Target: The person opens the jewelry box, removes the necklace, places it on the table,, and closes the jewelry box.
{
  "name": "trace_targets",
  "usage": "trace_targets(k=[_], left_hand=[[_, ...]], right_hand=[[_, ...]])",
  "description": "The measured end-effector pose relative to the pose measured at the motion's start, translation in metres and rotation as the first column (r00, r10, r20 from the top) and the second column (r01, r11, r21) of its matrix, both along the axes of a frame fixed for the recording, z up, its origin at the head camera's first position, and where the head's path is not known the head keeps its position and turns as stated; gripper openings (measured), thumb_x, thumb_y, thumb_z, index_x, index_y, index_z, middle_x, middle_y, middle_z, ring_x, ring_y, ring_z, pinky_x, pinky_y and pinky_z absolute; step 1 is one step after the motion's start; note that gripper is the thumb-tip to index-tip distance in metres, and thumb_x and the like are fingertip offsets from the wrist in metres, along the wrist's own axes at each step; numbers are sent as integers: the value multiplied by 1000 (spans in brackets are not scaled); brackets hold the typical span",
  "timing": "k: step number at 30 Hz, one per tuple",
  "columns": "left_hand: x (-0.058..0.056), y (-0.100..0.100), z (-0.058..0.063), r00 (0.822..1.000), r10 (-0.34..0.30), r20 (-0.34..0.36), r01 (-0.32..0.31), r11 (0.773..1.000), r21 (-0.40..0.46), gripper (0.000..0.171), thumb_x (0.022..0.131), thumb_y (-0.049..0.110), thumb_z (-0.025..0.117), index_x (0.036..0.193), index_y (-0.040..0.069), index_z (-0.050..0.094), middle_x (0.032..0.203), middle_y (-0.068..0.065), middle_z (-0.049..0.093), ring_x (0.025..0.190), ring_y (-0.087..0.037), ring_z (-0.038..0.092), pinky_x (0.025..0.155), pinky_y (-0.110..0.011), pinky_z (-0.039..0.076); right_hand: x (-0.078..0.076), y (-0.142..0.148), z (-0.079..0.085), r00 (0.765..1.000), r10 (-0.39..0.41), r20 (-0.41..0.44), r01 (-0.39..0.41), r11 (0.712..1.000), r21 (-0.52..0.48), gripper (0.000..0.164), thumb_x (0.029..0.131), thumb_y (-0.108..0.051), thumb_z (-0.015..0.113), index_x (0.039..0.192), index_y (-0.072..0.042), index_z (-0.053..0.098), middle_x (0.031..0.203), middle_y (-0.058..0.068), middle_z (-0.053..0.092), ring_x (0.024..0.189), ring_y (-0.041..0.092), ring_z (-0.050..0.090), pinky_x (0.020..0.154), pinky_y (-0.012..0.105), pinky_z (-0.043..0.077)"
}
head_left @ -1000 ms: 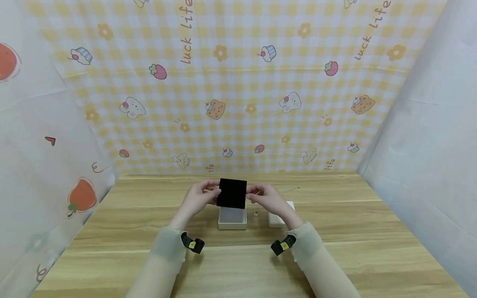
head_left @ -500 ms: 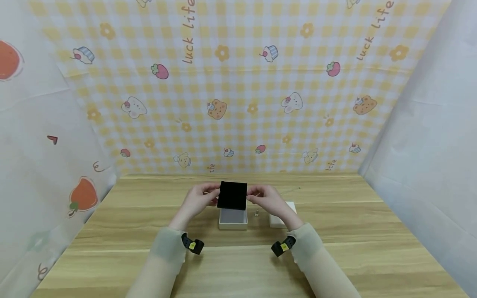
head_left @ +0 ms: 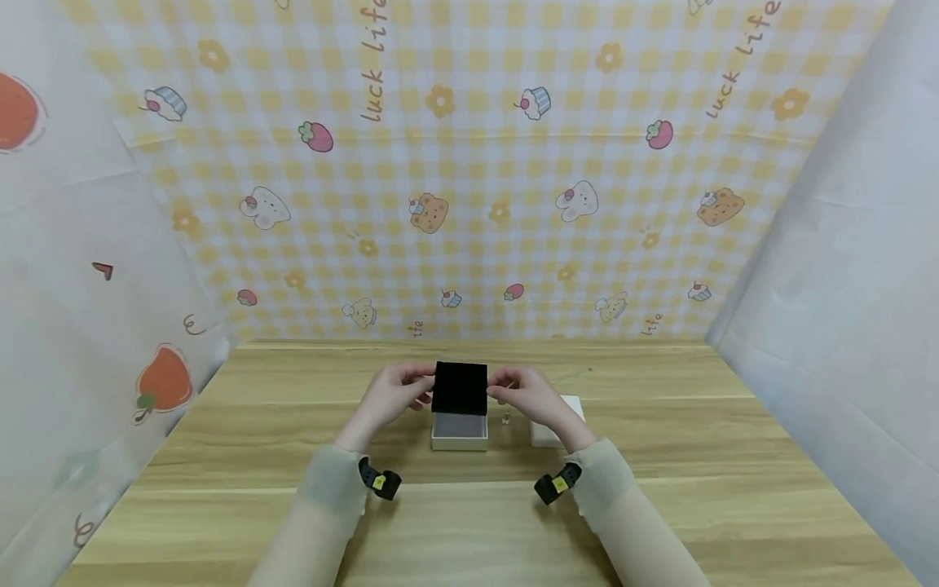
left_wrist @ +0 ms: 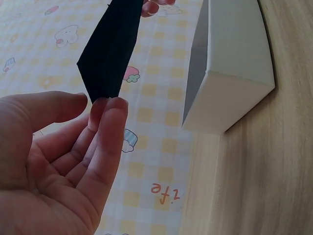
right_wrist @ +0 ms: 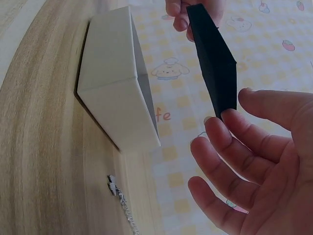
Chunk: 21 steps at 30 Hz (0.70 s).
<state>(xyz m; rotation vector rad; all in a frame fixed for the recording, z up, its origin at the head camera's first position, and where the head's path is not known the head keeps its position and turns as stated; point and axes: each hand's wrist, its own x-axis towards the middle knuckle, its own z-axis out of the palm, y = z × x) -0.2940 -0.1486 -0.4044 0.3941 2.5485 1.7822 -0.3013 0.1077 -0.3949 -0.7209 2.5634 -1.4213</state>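
A flat, square black pad [head_left: 460, 388] is held between my two hands, tilted above the back part of an open white box [head_left: 459, 444]. My left hand [head_left: 394, 393] pinches its left edge between thumb and fingertips. At the opposite edge my right hand [head_left: 522, 391] pinches it likewise, with the lower fingers spread in the right wrist view. The box has a grey inside and stands on the table; in both wrist views a gap shows between the pad [right_wrist: 215, 61] and the box [left_wrist: 239, 58].
A white lid-like piece [head_left: 544, 438] lies right of the box, partly hidden by my right wrist. Between them is a silver chain with a small pendant [right_wrist: 112, 185]. A patterned cloth [head_left: 469, 204] hangs behind the wooden table [head_left: 469, 530], with white cloth at both sides.
Both hands have lowered the black pad slightly toward the box, keeping their pinch at its edges. The box and the white piece beside it have stayed in place.
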Motion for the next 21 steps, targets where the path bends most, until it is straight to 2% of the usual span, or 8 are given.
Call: trace_targets(k=[5, 10, 14, 21], left_hand=[[-1, -1, -2, 1000, -8, 0, 8, 999, -32, 26, 95, 9, 61, 116, -5, 66, 92, -12, 71, 74, -21, 67, 62, -33, 56], [-1, -1, -3, 1000, -11, 4, 11, 999, -37, 26, 95, 10, 61, 115, -5, 67, 91, -12, 71, 74, -21, 67, 63, -34, 56], [-1, -1, -3, 1000, 0, 19, 1, 999, -44, 25, 94, 8, 61, 114, -5, 67, 90, -12, 71, 75, -21, 67, 64, -33, 56], [0, -2, -5, 1000, -4, 17, 5, 999, -55, 26, 96, 7, 59, 116, -7, 66, 90, -14, 71, 74, -22, 67, 64, -33, 56]], right_hand=[[-5, 0, -9, 1000, -5, 5, 5, 1000, -16, 17, 95, -12, 62, 102, 3, 66, 92, 18, 65, 85, 41, 61, 70, 41, 51], [-12, 1, -21, 1000, -13, 11, 13, 1000, -16, 15, 94, -17, 64, 99, -3, 68, 88, 10, 66, 83, 37, 62, 66, 35, 50], [-13, 2, -23, 1000, -26, 15, 26, 1000, 4, 16, 93, -20, 65, 99, -5, 69, 87, 4, 65, 82, 33, 63, 64, 30, 49], [-12, 3, -22, 999, -35, 20, 35, 999, 18, 17, 94, -20, 64, 100, -5, 68, 88, 2, 64, 82, 32, 62, 65, 32, 50]])
